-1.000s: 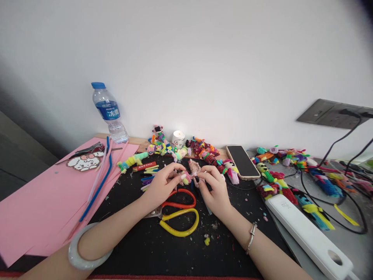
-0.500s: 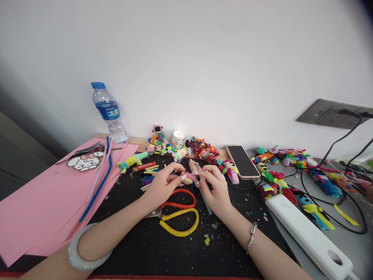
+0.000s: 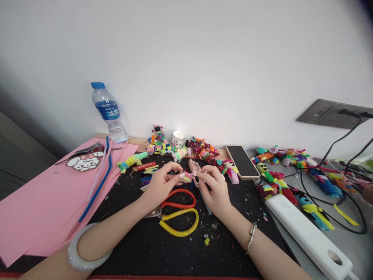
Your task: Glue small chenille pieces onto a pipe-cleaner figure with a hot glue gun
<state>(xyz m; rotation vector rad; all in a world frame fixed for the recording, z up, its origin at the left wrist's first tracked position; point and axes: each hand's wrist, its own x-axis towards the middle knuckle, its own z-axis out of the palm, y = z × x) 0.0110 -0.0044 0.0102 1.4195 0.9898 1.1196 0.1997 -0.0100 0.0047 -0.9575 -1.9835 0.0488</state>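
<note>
My left hand (image 3: 164,184) pinches a small pink and yellow-green pipe-cleaner figure (image 3: 186,177) between thumb and fingers. Close against its right end, my right hand (image 3: 215,188) has its thumb and forefinger pressed together at a small dark bit; whether it grips the figure itself or a loose piece is too small to tell. A beige-pink crumpled piece (image 3: 194,166) lies just beyond the fingertips. Below the hands rest scissors with one red and one yellow handle (image 3: 181,233), blades partly hidden by my left forearm. Cut pipe-cleaner pieces (image 3: 149,179) lie beside my left hand.
Pink paper (image 3: 43,206) with long pipe cleaners (image 3: 96,190) covers the left. A water bottle (image 3: 109,112) and a white cup (image 3: 178,139) stand along the wall. A phone (image 3: 242,161), pipe-cleaner dolls (image 3: 313,214), a white power bank-like device (image 3: 305,233) and black cables (image 3: 303,190) lie right.
Both hands stay nearly in place. My right fingertips have shifted slightly at the end of the figure, and the figure has turned a little in my left fingers.
</note>
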